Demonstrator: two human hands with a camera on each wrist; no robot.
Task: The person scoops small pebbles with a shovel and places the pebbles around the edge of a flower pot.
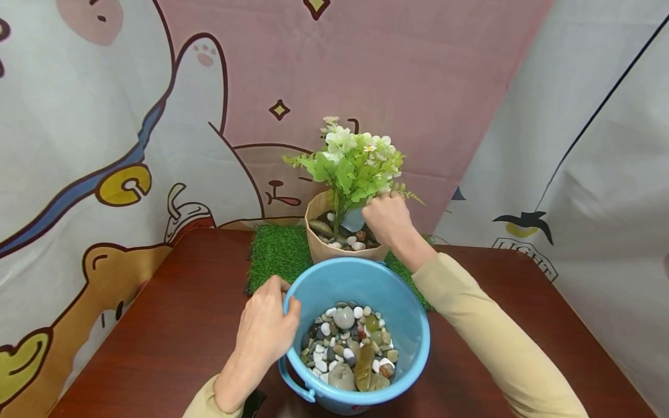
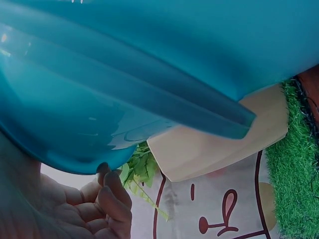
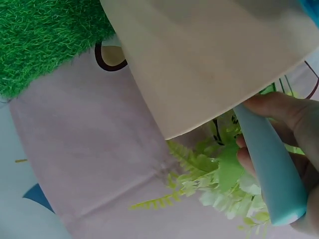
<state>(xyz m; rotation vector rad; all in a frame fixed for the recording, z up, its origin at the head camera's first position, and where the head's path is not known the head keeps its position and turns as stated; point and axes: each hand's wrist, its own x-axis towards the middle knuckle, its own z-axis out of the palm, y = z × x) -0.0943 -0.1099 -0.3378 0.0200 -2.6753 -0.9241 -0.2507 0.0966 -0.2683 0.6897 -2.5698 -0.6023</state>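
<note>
My left hand [image 1: 266,322] grips the left rim of a blue bucket [image 1: 340,270], thumb over the edge. Inside the bucket lie many pebbles [image 1: 334,342] of white, grey, brown and green. Behind it stands a beige faceted flowerpot [image 1: 317,247] with white flowers and green leaves [image 1: 350,162] in it, and stones around the stems. Over the pot's right side, my right hand [image 1: 389,217] holds a small light-blue shovel [image 1: 352,219], its blade down in the pot. The shovel's handle [image 3: 271,169] shows in the right wrist view, with fingers curled round it.
Artificial grass [image 1: 277,252] lies under the pot on a reddish-brown table [image 1: 172,313]. A cartoon-printed cloth [image 1: 418,87] hangs close behind. The bucket's handle [image 1: 295,383] hangs at its lower left. A dark object [image 1: 254,402] lies partly hidden beside the left wrist.
</note>
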